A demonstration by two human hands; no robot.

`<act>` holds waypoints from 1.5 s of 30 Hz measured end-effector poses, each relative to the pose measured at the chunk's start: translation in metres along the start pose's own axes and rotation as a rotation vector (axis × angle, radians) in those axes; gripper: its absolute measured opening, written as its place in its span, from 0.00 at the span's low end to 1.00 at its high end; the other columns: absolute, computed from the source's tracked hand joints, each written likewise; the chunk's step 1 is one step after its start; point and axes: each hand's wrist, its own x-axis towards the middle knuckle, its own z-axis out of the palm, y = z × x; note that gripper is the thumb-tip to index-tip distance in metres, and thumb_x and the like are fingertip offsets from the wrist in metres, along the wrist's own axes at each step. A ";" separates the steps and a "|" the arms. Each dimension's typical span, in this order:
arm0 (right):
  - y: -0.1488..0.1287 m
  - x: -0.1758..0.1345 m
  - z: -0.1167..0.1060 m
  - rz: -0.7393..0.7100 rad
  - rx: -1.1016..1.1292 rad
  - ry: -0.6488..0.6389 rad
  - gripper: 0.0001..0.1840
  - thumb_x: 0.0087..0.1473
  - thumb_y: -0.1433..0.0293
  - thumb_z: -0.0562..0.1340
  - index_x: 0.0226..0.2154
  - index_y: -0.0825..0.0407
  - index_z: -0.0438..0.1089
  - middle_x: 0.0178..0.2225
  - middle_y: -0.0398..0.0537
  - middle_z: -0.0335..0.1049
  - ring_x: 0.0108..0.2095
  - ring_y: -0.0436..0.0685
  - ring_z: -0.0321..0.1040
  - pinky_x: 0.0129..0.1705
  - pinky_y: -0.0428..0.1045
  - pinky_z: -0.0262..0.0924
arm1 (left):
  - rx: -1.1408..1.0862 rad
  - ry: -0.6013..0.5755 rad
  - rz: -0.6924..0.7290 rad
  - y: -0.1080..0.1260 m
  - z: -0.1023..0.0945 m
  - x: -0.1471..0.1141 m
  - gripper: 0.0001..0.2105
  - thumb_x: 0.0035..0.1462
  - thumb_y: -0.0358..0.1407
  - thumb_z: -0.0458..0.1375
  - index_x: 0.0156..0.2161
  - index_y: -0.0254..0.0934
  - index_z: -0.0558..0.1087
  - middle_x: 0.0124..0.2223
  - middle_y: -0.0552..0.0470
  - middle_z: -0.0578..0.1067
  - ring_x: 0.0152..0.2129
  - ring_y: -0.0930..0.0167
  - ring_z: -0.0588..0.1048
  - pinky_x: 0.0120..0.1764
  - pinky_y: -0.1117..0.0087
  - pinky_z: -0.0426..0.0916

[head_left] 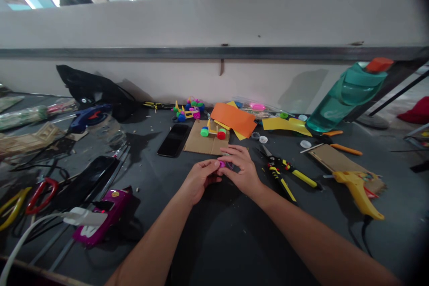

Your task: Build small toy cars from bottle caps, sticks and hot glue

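Observation:
In front of me, above the dark tabletop, my left hand [203, 180] pinches a small purple piece [222, 164] that looks like a bottle cap. The thumb and fingers of my right hand [244, 170] close on the same piece from the other side. My fingers cover much of it, and something thin and clear shows beside it. Just beyond my hands, a little toy car [213, 131] with green and red cap wheels stands on a cardboard sheet [197, 142]. A black phone [173, 140] lies left of the cardboard.
Yellow-black pliers [283, 172] lie right of my hands, with a yellow glue gun [360, 191] farther right. A teal bottle [346, 96] stands at the back right. Orange paper [233, 119] and several colourful toys [188, 109] lie behind. To the left is a magenta power strip [115, 210] with cables.

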 end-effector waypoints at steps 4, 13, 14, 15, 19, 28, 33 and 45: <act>0.000 0.000 0.001 -0.026 -0.025 -0.006 0.13 0.48 0.62 0.65 0.39 0.45 0.72 0.45 0.46 0.71 0.51 0.60 0.59 0.53 0.60 0.56 | -0.021 0.009 0.006 0.000 0.001 0.000 0.09 0.46 0.38 0.64 0.29 0.33 0.75 0.27 0.54 0.72 0.23 0.77 0.69 0.30 0.75 0.67; -0.007 -0.004 0.000 -0.137 -0.278 -0.160 0.24 0.55 0.61 0.57 0.54 0.46 0.61 0.57 0.49 0.59 0.58 0.63 0.49 0.56 0.64 0.50 | -0.105 0.092 0.018 -0.003 -0.002 0.004 0.09 0.45 0.35 0.65 0.32 0.32 0.75 0.28 0.52 0.73 0.23 0.78 0.70 0.29 0.76 0.67; -0.007 -0.004 0.000 -0.135 -0.300 -0.172 0.24 0.56 0.61 0.56 0.55 0.46 0.61 0.58 0.50 0.57 0.59 0.63 0.49 0.56 0.64 0.50 | -0.111 0.099 0.018 -0.004 -0.003 0.004 0.09 0.45 0.35 0.65 0.32 0.32 0.75 0.28 0.53 0.73 0.23 0.78 0.69 0.29 0.75 0.67; -0.008 -0.004 0.000 -0.131 -0.317 -0.182 0.24 0.56 0.61 0.55 0.55 0.47 0.60 0.59 0.50 0.55 0.59 0.64 0.48 0.56 0.64 0.50 | -0.115 0.104 0.018 -0.004 -0.003 0.005 0.09 0.45 0.35 0.65 0.31 0.32 0.75 0.28 0.53 0.73 0.23 0.77 0.69 0.29 0.75 0.67; -0.010 -0.004 0.000 -0.128 -0.340 -0.212 0.25 0.57 0.61 0.53 0.57 0.48 0.58 0.61 0.52 0.51 0.60 0.64 0.45 0.56 0.65 0.49 | -0.119 0.107 0.019 -0.005 -0.004 0.005 0.10 0.44 0.36 0.66 0.31 0.32 0.74 0.27 0.53 0.73 0.23 0.77 0.70 0.30 0.75 0.67; -0.002 -0.003 0.001 -0.133 -0.217 -0.051 0.13 0.56 0.69 0.56 0.44 0.46 0.70 0.53 0.46 0.65 0.56 0.60 0.53 0.55 0.61 0.53 | -0.037 0.051 -0.008 -0.003 -0.004 0.003 0.12 0.46 0.39 0.65 0.30 0.30 0.74 0.27 0.51 0.73 0.23 0.76 0.70 0.30 0.74 0.67; -0.003 -0.001 -0.001 -0.079 -0.128 0.051 0.07 0.53 0.67 0.61 0.36 0.47 0.72 0.46 0.46 0.70 0.53 0.60 0.58 0.53 0.60 0.56 | -0.035 0.056 -0.020 0.000 -0.001 0.001 0.13 0.46 0.40 0.64 0.33 0.31 0.74 0.28 0.51 0.73 0.24 0.75 0.71 0.29 0.74 0.68; -0.003 0.000 0.000 -0.052 -0.084 0.059 0.06 0.50 0.68 0.63 0.34 0.47 0.72 0.44 0.46 0.71 0.51 0.59 0.60 0.53 0.59 0.56 | -0.013 0.035 -0.002 -0.001 -0.002 0.002 0.12 0.48 0.40 0.63 0.33 0.32 0.74 0.29 0.51 0.72 0.26 0.75 0.70 0.30 0.74 0.68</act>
